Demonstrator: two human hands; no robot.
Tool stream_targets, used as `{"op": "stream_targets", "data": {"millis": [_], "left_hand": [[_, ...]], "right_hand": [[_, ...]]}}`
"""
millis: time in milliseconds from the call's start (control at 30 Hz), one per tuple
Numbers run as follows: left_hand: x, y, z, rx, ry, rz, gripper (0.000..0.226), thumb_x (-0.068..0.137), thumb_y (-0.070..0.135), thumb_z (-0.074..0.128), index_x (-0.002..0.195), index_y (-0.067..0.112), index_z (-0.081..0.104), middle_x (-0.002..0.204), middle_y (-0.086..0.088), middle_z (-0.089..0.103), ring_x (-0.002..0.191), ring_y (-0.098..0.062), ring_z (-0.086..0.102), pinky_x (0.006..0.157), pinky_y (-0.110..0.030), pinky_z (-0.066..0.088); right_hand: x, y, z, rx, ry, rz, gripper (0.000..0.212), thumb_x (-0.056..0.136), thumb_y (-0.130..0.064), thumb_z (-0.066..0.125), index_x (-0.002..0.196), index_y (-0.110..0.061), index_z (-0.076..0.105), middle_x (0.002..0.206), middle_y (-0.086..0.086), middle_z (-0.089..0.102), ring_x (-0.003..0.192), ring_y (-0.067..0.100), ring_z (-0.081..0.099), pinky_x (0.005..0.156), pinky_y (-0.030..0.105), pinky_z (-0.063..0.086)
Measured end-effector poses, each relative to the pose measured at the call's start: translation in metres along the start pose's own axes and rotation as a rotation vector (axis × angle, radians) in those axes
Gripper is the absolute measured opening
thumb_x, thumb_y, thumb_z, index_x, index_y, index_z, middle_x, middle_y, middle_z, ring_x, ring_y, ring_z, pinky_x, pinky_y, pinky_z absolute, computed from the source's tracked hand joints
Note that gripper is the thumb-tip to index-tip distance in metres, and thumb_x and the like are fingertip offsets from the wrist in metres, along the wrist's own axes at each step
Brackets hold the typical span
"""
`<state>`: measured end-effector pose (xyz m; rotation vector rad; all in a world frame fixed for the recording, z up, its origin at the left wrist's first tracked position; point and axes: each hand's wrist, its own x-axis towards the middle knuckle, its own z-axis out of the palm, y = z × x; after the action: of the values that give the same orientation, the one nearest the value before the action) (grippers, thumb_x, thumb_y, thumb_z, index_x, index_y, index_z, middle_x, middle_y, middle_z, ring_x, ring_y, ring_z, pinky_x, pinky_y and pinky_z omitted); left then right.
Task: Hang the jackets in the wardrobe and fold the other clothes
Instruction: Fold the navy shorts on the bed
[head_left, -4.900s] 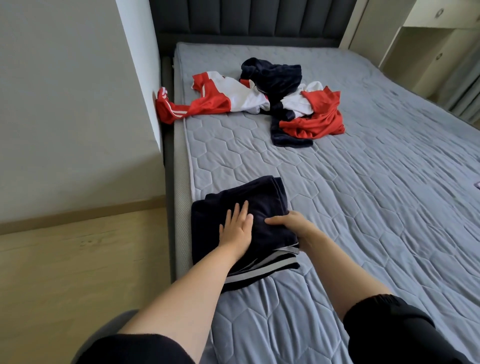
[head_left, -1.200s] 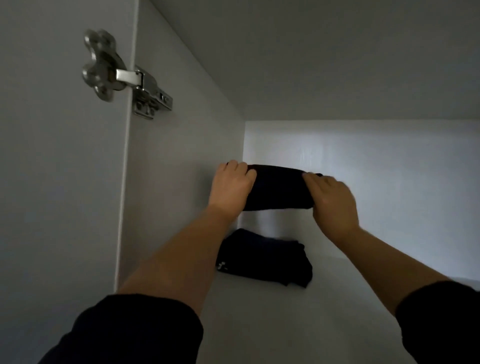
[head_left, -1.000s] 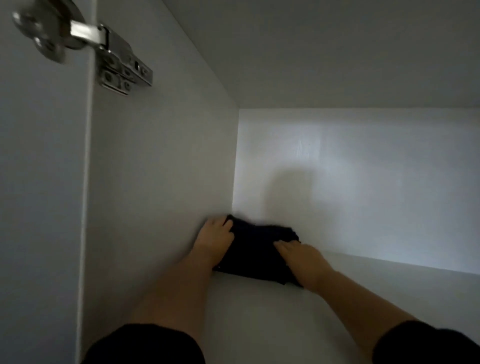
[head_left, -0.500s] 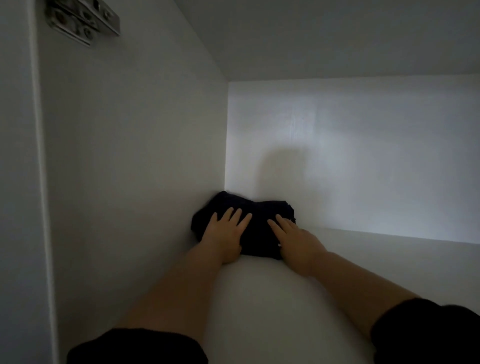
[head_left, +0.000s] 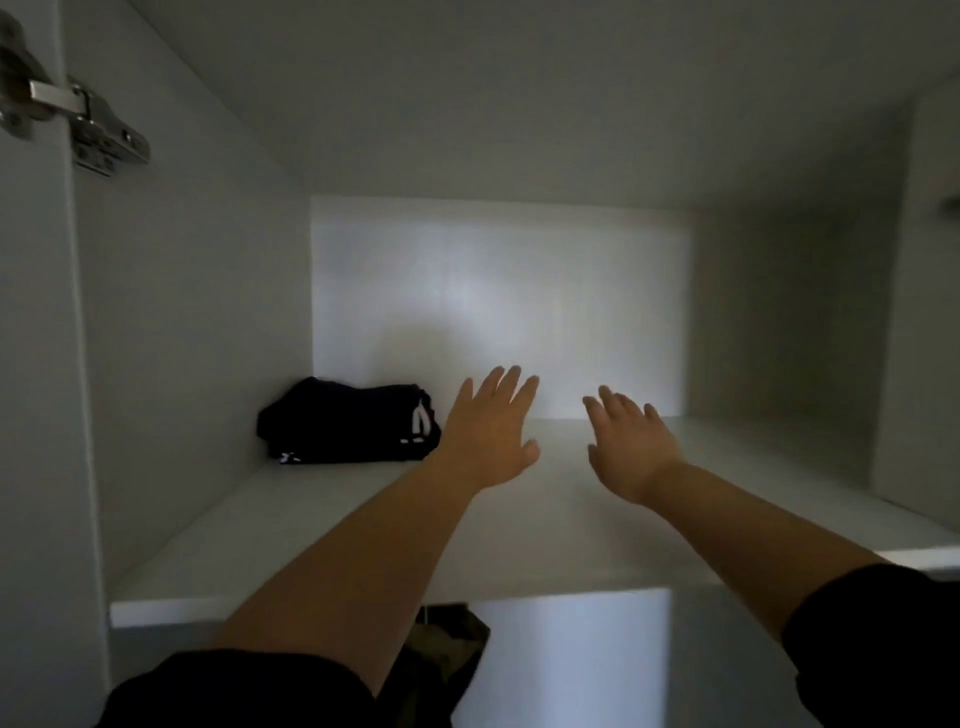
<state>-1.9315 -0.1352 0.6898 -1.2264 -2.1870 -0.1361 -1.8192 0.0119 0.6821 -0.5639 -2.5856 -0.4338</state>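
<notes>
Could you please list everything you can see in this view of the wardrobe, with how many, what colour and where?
Folded clothes: one pile, dark navy with small white marks, back left corner of the shelf.
Shelf: one, white, spanning the view, bearing the pile.
Hinge: one, silver metal, top left of the view.
Garment: one, dark olive, below the shelf, mostly hidden.
Left hand: one, fingers straight and spread, over the shelf beside the pile, holding nothing.
Right hand: one, fingers relaxed, over the shelf's middle, holding nothing.
Sleeves: two, black, bottom corners.

Folded dark clothes (head_left: 348, 421) in shelf's back-left corner
</notes>
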Motion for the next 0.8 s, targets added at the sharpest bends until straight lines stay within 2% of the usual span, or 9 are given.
{"op": "stream_targets", "data": {"millis": [167, 367, 533, 633, 800], "left_hand": [[-0.031, 0.143, -0.050, -0.141, 0.077, 0.151, 0.077, 0.091, 0.042, 0.045, 0.151, 0.021, 0.004, 0.159, -0.005, 0.003, 0.146, -0.023, 0.002, 0.116, -0.045, 0.005], [-0.094, 0.336, -0.115, -0.290, 0.173, 0.383, 0.080, 0.085, 0.040, 0.051, 0.151, 0.020, 0.010, 0.157, -0.007, 0.014, 0.143, -0.023, 0.014, 0.114, -0.044, 0.016], [-0.172, 0.508, -0.169, -0.457, 0.286, 0.686, 0.077, 0.086, 0.038, 0.050, 0.151, 0.021, 0.012, 0.158, -0.006, 0.012, 0.144, -0.023, 0.012, 0.115, -0.044, 0.010], [-0.223, 0.604, -0.204, -0.512, 0.355, 0.864, 0.074, 0.089, 0.037, 0.045, 0.152, 0.018, 0.010, 0.159, -0.006, 0.008, 0.145, -0.023, 0.007, 0.115, -0.044, 0.007], [-0.296, 0.742, -0.255, -0.573, 0.365, 1.047, 0.073, 0.092, 0.042, 0.038, 0.151, 0.017, 0.003, 0.159, -0.008, 0.002, 0.146, -0.023, -0.001, 0.116, -0.045, 0.003]], "right_hand": [[-0.142, 0.089, -0.058, -0.042, 0.055, 0.208, 0.059, 0.097, -0.026, 0.037, 0.149, -0.012, 0.014, 0.158, 0.008, 0.008, 0.144, 0.024, 0.011, 0.116, 0.041, 0.011], [-0.367, 0.188, -0.128, -0.137, 0.104, 0.456, 0.060, 0.095, -0.031, 0.042, 0.147, -0.010, 0.022, 0.156, 0.010, 0.017, 0.143, 0.025, 0.016, 0.115, 0.038, 0.016], [-0.567, 0.241, -0.189, -0.300, 0.124, 0.630, 0.055, 0.092, -0.028, 0.047, 0.142, -0.008, 0.033, 0.153, 0.013, 0.027, 0.141, 0.028, 0.023, 0.115, 0.038, 0.017], [-0.675, 0.262, -0.225, -0.372, 0.103, 0.762, 0.055, 0.093, -0.030, 0.047, 0.142, -0.008, 0.034, 0.153, 0.013, 0.027, 0.141, 0.029, 0.024, 0.115, 0.040, 0.018], [-0.825, 0.288, -0.270, -0.449, 0.085, 0.970, 0.056, 0.094, -0.032, 0.047, 0.143, -0.008, 0.032, 0.152, 0.014, 0.027, 0.141, 0.029, 0.023, 0.115, 0.042, 0.018]]}}
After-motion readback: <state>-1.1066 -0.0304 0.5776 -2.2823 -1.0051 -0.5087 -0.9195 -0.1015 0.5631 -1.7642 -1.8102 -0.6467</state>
